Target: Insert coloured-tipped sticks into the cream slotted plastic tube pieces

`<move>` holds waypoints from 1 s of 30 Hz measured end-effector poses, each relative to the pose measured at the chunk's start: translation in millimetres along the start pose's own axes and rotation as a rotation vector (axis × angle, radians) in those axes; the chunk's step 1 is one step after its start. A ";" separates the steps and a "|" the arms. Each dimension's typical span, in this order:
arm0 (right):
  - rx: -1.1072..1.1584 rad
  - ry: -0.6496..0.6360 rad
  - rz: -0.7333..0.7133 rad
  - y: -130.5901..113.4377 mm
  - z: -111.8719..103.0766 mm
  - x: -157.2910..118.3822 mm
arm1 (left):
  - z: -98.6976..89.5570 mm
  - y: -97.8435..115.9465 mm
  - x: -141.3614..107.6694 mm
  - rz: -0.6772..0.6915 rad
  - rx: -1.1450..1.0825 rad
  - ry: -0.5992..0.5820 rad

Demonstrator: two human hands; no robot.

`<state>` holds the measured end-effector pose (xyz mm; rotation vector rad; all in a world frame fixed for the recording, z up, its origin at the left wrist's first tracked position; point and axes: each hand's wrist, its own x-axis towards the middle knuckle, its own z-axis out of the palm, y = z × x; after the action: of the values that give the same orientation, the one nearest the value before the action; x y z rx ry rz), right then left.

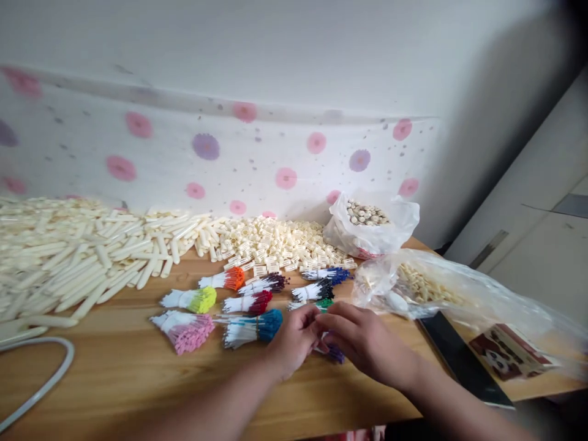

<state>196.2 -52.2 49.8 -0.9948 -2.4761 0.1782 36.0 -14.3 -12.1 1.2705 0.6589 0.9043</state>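
Observation:
My left hand [295, 341] and my right hand [362, 343] meet above the table's front half, fingertips pinched together. Whatever sits between them is hidden by the fingers. Around them lie bundles of thin sticks that look like pen refills, white with coloured ends. A blue bundle [269, 324] is just left of my left hand, with a few thin sticks jutting leftward near it. Partly covered by my right hand are a purple bundle [336, 353] and a green bundle [324, 304]. Farther left are a pink bundle [188, 332], a yellow bundle [199, 299] and a red bundle [250, 302].
Cream pen-like tubes [110, 251] heap along the left and back, beside small cream clip parts [275, 242]. A plastic bag [353, 229] holds small round pieces. At right are a clear bag [427, 285], a black flat strip [463, 358] and a small box [509, 350]. A white cable [59, 376] curves front left.

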 end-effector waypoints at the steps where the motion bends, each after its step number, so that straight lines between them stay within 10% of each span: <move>1: 0.019 0.023 0.034 -3.9 2.7 -4.2 | 0.4 5.7 -2.5 -0.002 0.077 -0.050; 4: 0.110 0.110 0.087 -7.2 5.6 -12.9 | -5.9 29.5 -13.0 0.018 0.381 -0.185; 7: 0.134 0.206 0.101 -6.8 6.9 -21.3 | -35.5 52.0 -27.8 0.102 0.602 -0.066; 15: 0.059 0.289 0.143 -2.0 9.5 -34.2 | -232.8 71.3 -80.5 -0.107 1.223 0.827; 18: 0.054 0.288 0.135 -5.6 7.7 -31.6 | -284.5 79.1 -86.0 -0.259 1.453 0.890; 30: 0.013 0.193 0.202 1.7 21.7 -24.8 | -337.5 80.2 -22.1 -0.414 1.620 0.722</move>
<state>202.9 -66.8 21.0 -1.1977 -2.1981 0.1546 -273.6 143.3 -2.0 1.9981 2.4257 0.3076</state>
